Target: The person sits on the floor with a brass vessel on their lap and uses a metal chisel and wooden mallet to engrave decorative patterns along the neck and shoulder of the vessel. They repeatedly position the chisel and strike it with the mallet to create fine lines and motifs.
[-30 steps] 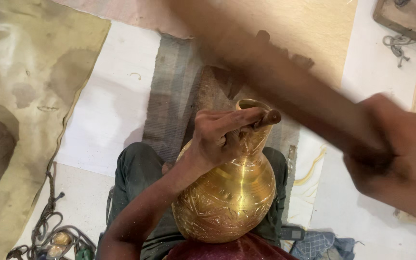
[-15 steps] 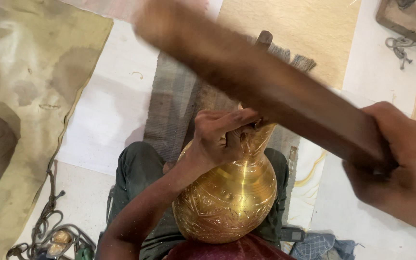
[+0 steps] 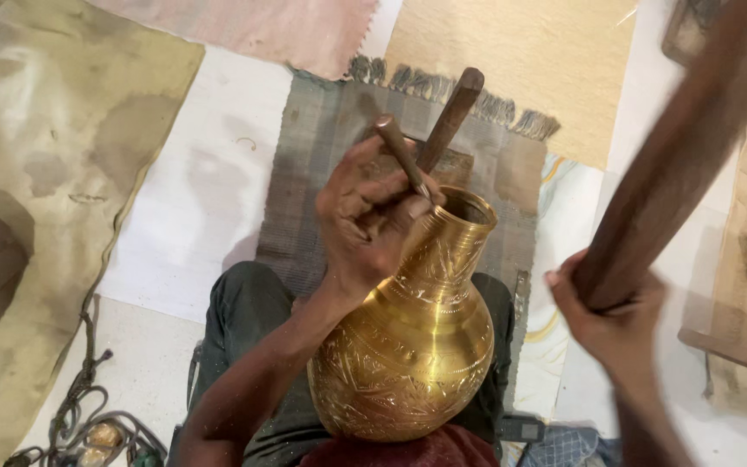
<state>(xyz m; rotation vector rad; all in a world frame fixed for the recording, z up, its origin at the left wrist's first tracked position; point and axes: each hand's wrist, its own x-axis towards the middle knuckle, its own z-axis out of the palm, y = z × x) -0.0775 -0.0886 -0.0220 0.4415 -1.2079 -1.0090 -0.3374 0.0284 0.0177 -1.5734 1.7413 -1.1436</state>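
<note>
We've got the engraved, round-bellied brass vase (image 3: pixel 408 346) sitting in our lap, left hand (image 3: pixel 369 220) pinching a thin metal chisel (image 3: pixel 401 156) against its neck, right hand (image 3: pixel 611 316) wrapped tight around a long dark wooden mallet (image 3: pixel 680 151), with a grey fringed mat (image 3: pixel 322 147) further out.

the left hand (image 3: pixel 372 220) reaches up from the lower left, forearm bare, wrist bent, fingers curled in a tight grip with the thumb pressed across them. the right hand (image 3: pixel 609 322) is raised at the right, fist closed, knuckles facing up.
</note>
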